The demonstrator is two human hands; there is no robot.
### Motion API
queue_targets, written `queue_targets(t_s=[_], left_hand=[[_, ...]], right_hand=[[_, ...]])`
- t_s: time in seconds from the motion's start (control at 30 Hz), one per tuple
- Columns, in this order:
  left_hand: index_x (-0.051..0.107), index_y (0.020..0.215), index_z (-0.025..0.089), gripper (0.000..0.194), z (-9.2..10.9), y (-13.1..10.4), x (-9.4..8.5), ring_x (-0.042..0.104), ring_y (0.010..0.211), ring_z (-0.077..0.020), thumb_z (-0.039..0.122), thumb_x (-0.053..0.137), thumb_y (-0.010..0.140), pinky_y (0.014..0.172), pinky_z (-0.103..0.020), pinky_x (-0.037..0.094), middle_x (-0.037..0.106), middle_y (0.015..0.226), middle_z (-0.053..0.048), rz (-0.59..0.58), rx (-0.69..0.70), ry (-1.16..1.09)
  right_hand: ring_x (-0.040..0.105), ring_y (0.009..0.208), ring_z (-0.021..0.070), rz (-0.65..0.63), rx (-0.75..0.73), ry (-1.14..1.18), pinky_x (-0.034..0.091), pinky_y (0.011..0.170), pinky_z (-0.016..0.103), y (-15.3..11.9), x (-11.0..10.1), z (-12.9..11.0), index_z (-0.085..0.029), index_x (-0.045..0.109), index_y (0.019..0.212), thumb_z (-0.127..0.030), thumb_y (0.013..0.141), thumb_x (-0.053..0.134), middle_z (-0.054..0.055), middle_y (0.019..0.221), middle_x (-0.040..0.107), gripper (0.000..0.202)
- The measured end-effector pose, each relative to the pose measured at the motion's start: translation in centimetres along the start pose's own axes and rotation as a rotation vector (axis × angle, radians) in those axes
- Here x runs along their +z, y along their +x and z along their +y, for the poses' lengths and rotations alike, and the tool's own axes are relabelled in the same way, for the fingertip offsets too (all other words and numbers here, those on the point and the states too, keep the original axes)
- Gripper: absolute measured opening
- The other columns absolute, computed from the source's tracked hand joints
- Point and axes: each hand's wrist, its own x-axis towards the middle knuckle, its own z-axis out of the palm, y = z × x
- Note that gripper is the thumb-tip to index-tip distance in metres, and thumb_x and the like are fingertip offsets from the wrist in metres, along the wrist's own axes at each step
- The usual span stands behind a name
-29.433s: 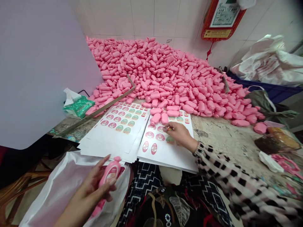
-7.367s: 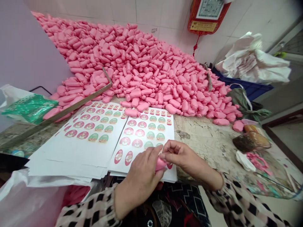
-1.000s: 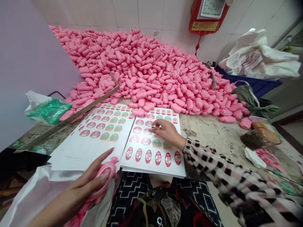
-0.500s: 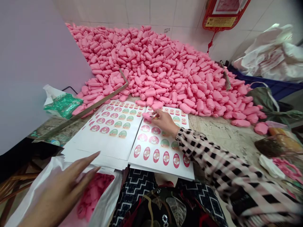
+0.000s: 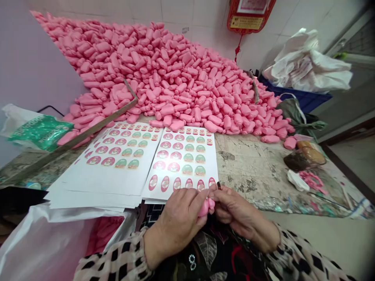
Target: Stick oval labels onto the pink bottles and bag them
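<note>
My left hand (image 5: 178, 220) is closed around a small pink bottle-shaped plastic piece (image 5: 204, 209), low in front of my body. Against its end, my right hand (image 5: 240, 214) has its fingers pinched together. A small dark-tipped thing (image 5: 219, 185) pokes up from the right fingers; its kind is hidden by them. Just beyond the hands lies a sheet of printed stickers (image 5: 211, 168), with pink and green arch-shaped labels and red ovals along its near edge. Left of it rests a stack of similar sticker sheets (image 5: 96, 181).
A big heap of pink bottle-shaped pieces (image 5: 164, 78) fills the back of the table, with a wooden bar (image 5: 96, 127) along its left front. An open white bag (image 5: 43, 234) holding pink pieces is at lower left. A dark translucent container (image 5: 303, 158) stands on the right.
My right hand has drawn back from the sticker sheet to my body with the pink piece. My left hand has come over from the white bag and now grips that piece. The view has shifted right.
</note>
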Motion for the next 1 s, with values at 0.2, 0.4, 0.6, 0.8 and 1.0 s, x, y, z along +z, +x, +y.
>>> queue_targets(t_s=[0.2,0.4,0.6,0.8,1.0], left_hand=[[0.046,0.118,0.02,0.037,-0.5,1.0,0.5,0.051,0.094,-0.0221,0.014,0.042,0.081,0.081,-0.039,0.045,0.055,0.101,-0.007,-0.168,-0.131,-0.014],[0.043,0.126,0.021,0.047,0.5,1.9,2.0,0.05,0.099,-0.0239,0.016,0.044,0.079,0.089,-0.042,0.042,0.037,0.14,-0.009,-0.303,-0.059,0.121],[0.041,0.131,0.025,0.057,0.5,2.2,2.3,0.051,0.097,-0.0266,0.016,0.046,0.075,0.083,-0.044,0.043,0.029,0.146,-0.013,-0.379,-0.043,0.159],[0.046,0.127,0.029,0.053,0.4,2.2,2.1,0.052,0.095,-0.0257,0.018,0.048,0.076,0.081,-0.043,0.043,0.03,0.145,-0.011,-0.358,-0.045,0.142],[0.045,0.13,0.03,0.056,0.6,2.3,2.0,0.052,0.098,-0.0281,0.018,0.049,0.075,0.082,-0.045,0.042,0.027,0.147,-0.012,-0.379,-0.082,0.111]], right_hand=[[0.053,0.08,0.016,0.433,-0.448,-0.854,0.039,0.07,0.027,0.3,-4.1,1.5,-0.023,0.061,0.093,-0.046,0.088,0.045,0.003,0.088,0.057,0.029],[0.055,0.079,0.0164,0.746,-0.555,-1.489,0.035,0.066,0.026,1.2,-5.3,2.0,-0.025,0.063,0.095,-0.033,0.092,0.042,0.003,0.087,0.058,0.022],[0.055,0.077,0.0155,0.729,-0.553,-1.603,0.033,0.063,0.026,1.3,-4.9,1.4,-0.023,0.062,0.088,-0.029,0.09,0.046,0.002,0.085,0.058,0.017],[0.055,0.081,0.0158,0.674,-0.557,-1.624,0.034,0.067,0.026,1.2,-5.2,1.2,-0.024,0.064,0.09,-0.029,0.091,0.046,0.002,0.086,0.059,0.019],[0.056,0.077,0.0142,0.638,-0.536,-1.535,0.035,0.063,0.025,1.2,-5.6,0.8,-0.024,0.065,0.087,-0.031,0.089,0.047,0.0,0.084,0.06,0.019]])
